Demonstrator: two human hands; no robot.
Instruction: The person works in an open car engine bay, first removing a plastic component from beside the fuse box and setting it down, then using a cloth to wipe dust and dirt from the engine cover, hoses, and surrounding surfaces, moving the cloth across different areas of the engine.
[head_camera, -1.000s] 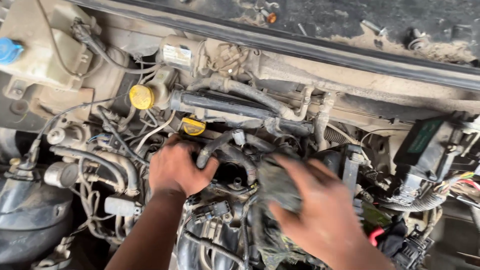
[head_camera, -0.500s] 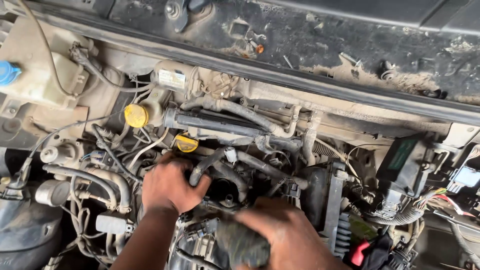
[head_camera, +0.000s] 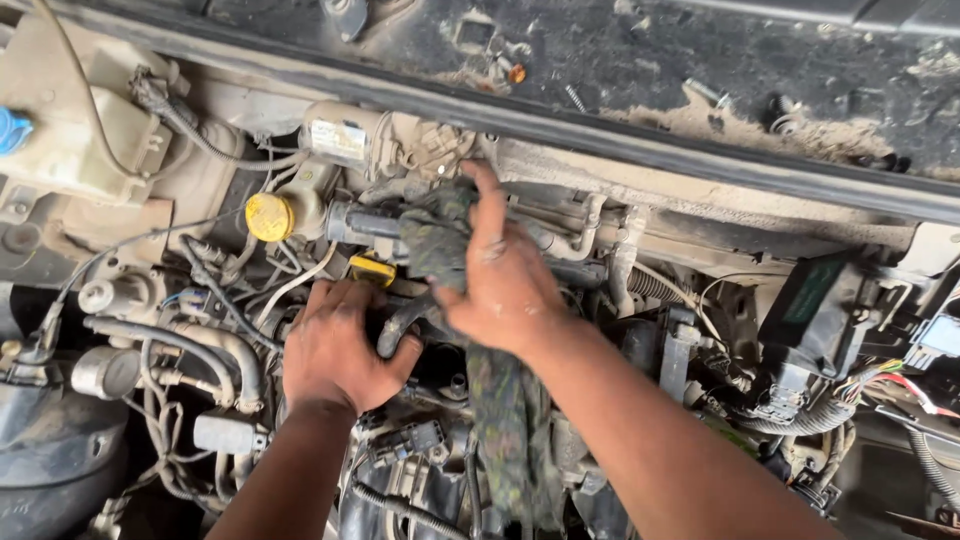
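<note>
I look down into a dusty car engine bay. My left hand rests on the engine top, its thumb against a black rubber hose just below a yellow dipstick handle. My right hand presses a dark greenish rag onto the parts at the back of the engine, fingers stretched toward the firewall. The rag hangs down under my right forearm. A round yellow filler cap sits left of my right hand.
A pale fluid reservoir with a blue cap stands at the far left. Grey hoses and wires crowd the left side. A black box with a green label and coloured wiring lie at right.
My right hand has lifted the rag from the near, lower part of the engine and moved it up and back toward the firewall. My left hand has stayed in place.
</note>
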